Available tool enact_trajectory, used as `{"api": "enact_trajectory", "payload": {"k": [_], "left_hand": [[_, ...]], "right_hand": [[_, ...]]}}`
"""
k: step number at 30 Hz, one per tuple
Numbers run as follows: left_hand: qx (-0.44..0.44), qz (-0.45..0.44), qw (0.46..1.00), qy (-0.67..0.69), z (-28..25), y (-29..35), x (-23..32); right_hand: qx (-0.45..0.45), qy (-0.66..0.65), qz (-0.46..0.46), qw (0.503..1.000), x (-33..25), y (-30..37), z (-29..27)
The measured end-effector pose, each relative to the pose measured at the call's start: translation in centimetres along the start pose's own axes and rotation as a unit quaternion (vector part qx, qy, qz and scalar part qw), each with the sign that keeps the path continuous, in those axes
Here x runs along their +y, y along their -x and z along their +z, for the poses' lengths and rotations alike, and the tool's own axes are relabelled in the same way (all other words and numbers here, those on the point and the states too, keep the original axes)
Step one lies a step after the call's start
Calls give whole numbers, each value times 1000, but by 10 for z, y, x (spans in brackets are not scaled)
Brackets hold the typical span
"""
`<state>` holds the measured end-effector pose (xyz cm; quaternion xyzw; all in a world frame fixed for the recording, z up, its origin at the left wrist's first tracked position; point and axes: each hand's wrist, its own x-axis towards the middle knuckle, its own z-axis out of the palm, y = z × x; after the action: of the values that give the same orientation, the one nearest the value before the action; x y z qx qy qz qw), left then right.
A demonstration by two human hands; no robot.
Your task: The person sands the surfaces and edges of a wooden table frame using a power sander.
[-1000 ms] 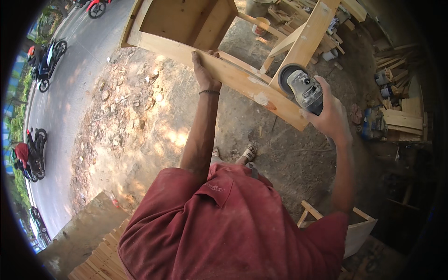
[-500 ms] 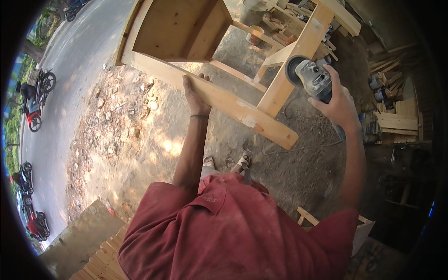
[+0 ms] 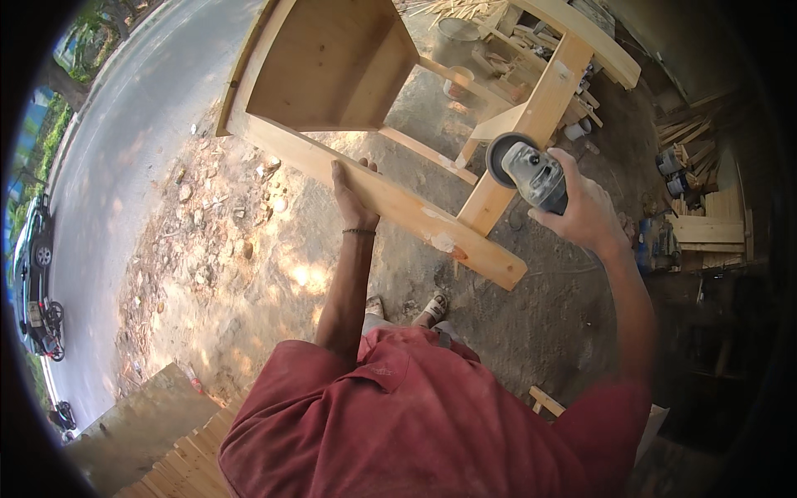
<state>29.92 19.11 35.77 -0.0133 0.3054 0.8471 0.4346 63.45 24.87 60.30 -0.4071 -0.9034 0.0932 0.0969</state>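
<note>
A pale wooden furniture frame (image 3: 498, 266) with a boxed panel (image 3: 324, 66) at its far left stands tilted before me. My left hand (image 3: 355, 201) is closed round the long near board, thumb on one side and fingers on the other. In my right hand (image 3: 588, 207) is a dusty grey angle grinder (image 3: 534, 173) with a round disc (image 3: 501, 159). The disc lies over the crosspiece (image 3: 552, 95) that meets the near board; whether it presses on the wood I cannot tell. Whitish patches mark the near board close to that joint.
Wood offcuts and buckets (image 3: 577, 129) lie beyond the frame, with stacked boards (image 3: 706, 228) at the right. A road (image 3: 100, 224) with a parked-looking car (image 3: 35, 266) and motorbikes runs along the left. Rubble (image 3: 203, 207) covers the ground beside it. Wooden slats (image 3: 187, 461) lie at the lower left.
My right hand has brought the grinder nearer and a little left along the crosspiece. My left hand keeps its hold on the board. Different vehicles show on the road.
</note>
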Motion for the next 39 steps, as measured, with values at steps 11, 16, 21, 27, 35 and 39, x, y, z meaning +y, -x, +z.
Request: {"api": "enact_trajectory", "payload": {"k": [11, 16, 21, 27, 35, 39], "left_hand": [[1, -6, 1000, 5, -16, 3, -3], [0, -9, 1000, 28, -31, 1, -2], [-6, -1, 1000, 25, -30, 6, -2], [-9, -4, 1000, 22, -31, 7, 1], [3, -1, 1000, 27, -25, 13, 3], [9, -2, 1000, 24, -27, 12, 1]], "right_hand": [[95, -7, 22, 995, 46, -55, -56], [101, -18, 67, 992, 60, -76, -82], [149, -10, 48, 988, 72, -90, -92], [125, -34, 19, 991, 73, -104, -102], [120, -28, 38, 992, 62, -116, -105], [102, -11, 45, 994, 59, -122, -106]]}}
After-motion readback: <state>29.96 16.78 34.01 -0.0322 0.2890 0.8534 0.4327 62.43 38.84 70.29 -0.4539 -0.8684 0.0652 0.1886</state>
